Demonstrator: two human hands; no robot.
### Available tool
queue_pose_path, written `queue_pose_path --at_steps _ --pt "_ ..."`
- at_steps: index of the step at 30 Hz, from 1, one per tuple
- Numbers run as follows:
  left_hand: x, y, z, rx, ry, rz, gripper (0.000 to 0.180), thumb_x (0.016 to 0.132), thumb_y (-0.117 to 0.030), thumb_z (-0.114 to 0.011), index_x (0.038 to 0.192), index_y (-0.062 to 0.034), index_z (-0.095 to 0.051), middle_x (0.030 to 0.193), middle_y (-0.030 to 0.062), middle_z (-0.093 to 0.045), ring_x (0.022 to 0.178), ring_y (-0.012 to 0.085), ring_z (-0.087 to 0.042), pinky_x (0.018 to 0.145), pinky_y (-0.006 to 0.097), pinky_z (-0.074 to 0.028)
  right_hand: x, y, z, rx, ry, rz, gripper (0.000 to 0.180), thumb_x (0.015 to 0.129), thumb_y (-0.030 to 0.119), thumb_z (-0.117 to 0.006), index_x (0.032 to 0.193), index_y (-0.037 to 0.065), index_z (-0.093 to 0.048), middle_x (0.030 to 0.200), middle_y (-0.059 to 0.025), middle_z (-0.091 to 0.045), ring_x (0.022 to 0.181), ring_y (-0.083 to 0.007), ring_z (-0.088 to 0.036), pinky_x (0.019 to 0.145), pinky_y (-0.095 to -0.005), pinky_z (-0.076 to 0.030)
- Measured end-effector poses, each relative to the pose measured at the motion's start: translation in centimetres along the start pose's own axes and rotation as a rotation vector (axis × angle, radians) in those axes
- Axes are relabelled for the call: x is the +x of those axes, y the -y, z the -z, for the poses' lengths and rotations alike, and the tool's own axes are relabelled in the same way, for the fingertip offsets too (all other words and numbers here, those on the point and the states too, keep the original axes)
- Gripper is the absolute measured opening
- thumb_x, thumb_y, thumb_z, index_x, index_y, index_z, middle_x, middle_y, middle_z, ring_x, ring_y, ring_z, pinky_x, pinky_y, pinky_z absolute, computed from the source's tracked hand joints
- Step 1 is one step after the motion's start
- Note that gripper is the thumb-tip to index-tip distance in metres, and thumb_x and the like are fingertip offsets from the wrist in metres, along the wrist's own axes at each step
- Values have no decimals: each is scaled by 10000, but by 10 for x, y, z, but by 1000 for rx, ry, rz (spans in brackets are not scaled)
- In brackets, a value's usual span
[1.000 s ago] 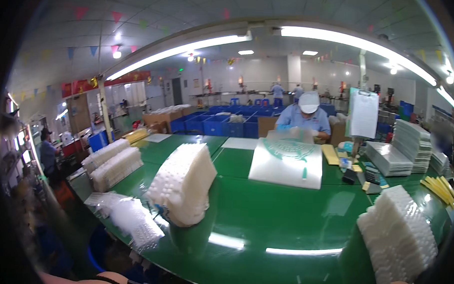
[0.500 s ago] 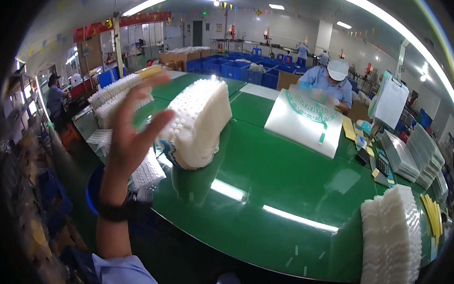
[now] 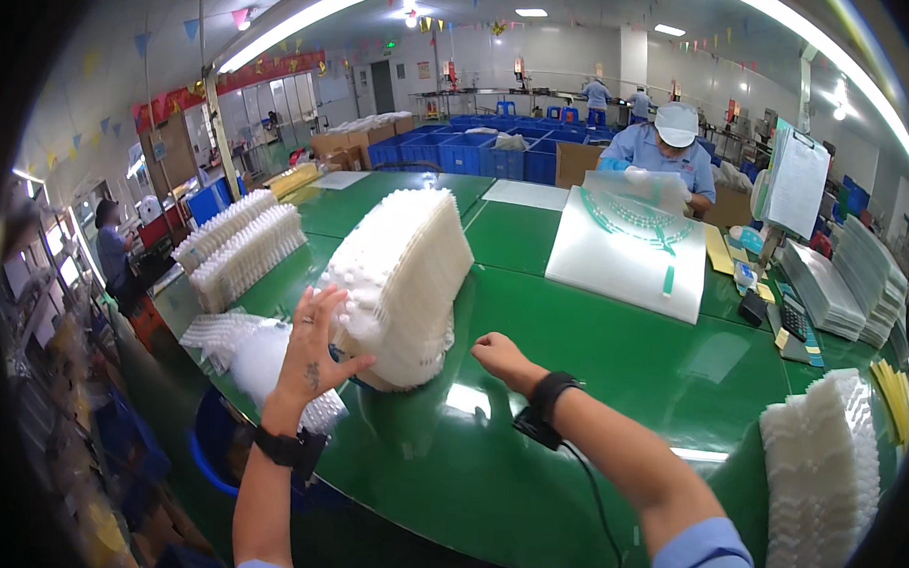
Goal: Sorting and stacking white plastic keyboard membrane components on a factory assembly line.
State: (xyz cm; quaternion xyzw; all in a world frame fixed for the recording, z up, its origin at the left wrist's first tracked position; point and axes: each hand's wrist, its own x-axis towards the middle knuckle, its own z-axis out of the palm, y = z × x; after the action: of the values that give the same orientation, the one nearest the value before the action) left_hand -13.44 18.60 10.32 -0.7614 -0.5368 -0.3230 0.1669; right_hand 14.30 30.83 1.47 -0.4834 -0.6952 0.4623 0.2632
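A tall stack of thin white plastic sheets with rounded bumps point(image 3: 405, 272) stands on the green table in front of me. My left hand point(image 3: 317, 354) is at its near left side, fingers spread and thumb apart, the fingertips against the bumpy face. Just right of the stack, apart from it, my right hand point(image 3: 502, 358) hovers over the table with its fingers curled closed. Nothing shows sticking out of it. Each wrist wears a black band, the right one point(image 3: 548, 407) with a cable hanging down.
Loose bumpy sheets point(image 3: 262, 352) lie by the left table edge, above a blue bin point(image 3: 209, 446). More white stacks stand at far left point(image 3: 250, 252) and near right point(image 3: 818, 477). Across the green table point(image 3: 528, 477), a co-worker point(image 3: 664, 156) handles clear sheets with green markings point(image 3: 626, 255).
My left hand has come down from in front of the stack to its near side. My right hand has come in from the lower right edge to the stack's right.
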Motion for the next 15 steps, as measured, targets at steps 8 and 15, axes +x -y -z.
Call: queue_pose_path --at_steps 8,15 --pt "3 8 9 -19 65 -49 931 664 -415 -827 1407 -89 -371 1435 156 -412 1356 418 -295 1127 496 -262 83 -8 -51 610 -29 -230 401 852 169 -536 1139 -110 -509 975 -189 -601 821 -262 -619 689 -400 -492" --pt "46 6 18 -7 67 -107 776 675 -354 -793 1337 -77 -497 1302 163 -553 1233 373 -468 1069 441 -356 98 -14 -35 455 192 -332 247 889 236 -606 1038 45 -557 971 -71 -562 769 -141 -550 633 -295 -460"
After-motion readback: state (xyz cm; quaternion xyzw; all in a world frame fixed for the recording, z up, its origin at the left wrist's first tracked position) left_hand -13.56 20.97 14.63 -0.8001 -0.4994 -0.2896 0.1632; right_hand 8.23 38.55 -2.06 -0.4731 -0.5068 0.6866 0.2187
